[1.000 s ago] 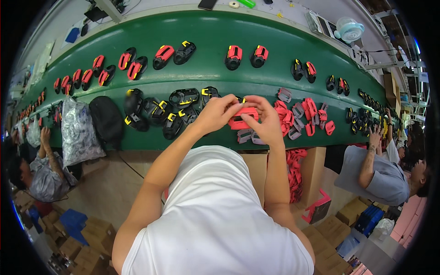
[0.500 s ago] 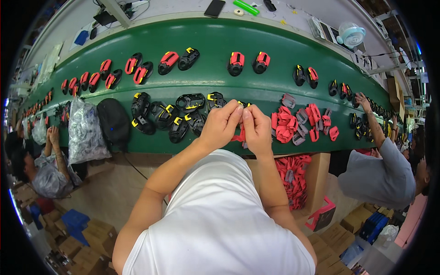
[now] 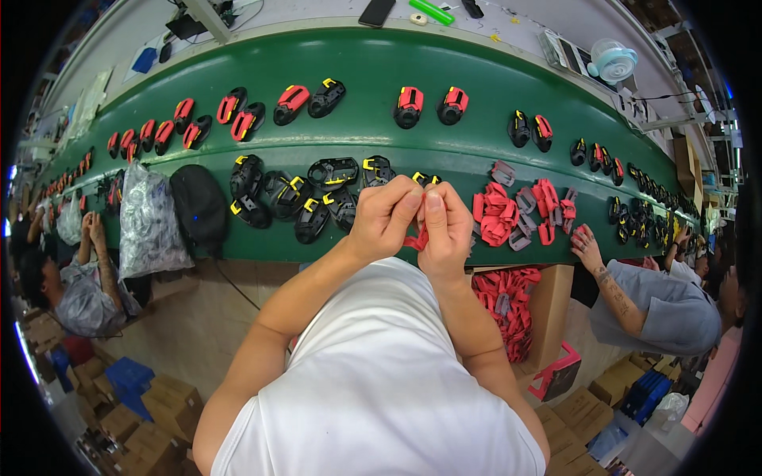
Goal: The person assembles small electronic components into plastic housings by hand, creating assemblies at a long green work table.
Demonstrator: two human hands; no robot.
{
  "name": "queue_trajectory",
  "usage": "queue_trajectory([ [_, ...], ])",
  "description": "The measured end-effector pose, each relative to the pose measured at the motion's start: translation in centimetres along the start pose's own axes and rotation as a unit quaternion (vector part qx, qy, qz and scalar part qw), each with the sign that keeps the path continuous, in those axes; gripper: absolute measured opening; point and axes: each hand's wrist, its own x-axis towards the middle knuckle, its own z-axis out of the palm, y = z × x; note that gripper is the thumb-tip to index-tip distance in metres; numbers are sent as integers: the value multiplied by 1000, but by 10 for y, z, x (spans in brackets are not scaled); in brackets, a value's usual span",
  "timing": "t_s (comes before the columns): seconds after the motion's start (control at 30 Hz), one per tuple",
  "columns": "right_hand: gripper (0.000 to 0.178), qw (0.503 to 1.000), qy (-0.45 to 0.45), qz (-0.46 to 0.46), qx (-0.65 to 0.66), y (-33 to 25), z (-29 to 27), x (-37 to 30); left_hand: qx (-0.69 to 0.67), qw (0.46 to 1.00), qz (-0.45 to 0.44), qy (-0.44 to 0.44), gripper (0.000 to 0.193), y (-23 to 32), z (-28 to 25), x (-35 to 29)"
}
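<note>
My left hand (image 3: 385,216) and my right hand (image 3: 444,230) are pressed together at chest height, both pinching one small red plastic part (image 3: 415,237) that shows only between the fingers. Just beyond them, on the green conveyor belt (image 3: 357,59), lies a cluster of black shells with yellow clips (image 3: 305,198). A pile of red and grey parts (image 3: 516,213) lies to the right of my hands.
Pairs of red and black assembled pieces (image 3: 429,105) ride along the belt's far side. A black bag (image 3: 198,205) and a clear plastic bag (image 3: 147,222) lie at the left. A box of red parts (image 3: 508,305) stands below the belt. Seated workers are at left (image 3: 71,285) and right (image 3: 651,301).
My hands have drawn back from the belt toward my chest and closed tighter on the red part. The worker at the right has shifted an arm toward the belt.
</note>
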Motion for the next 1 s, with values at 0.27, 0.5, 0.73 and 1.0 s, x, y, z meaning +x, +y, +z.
queue_trajectory([
  [0.27,26,995,7,-10,-102,3,1,2,-28,999,-39,-19,22,-3,-7,-8],
  [0.5,24,937,36,-140,-319,2,1,9,-139,970,-201,9,25,6,1,-1],
  [0.73,24,961,41,-74,-265,5,1,6,-105,976,-188,-9,26,5,1,-1],
  [1.0,22,942,8,-183,-281,-1,1,5,-255,949,-182,-31,31,4,-4,-4],
])
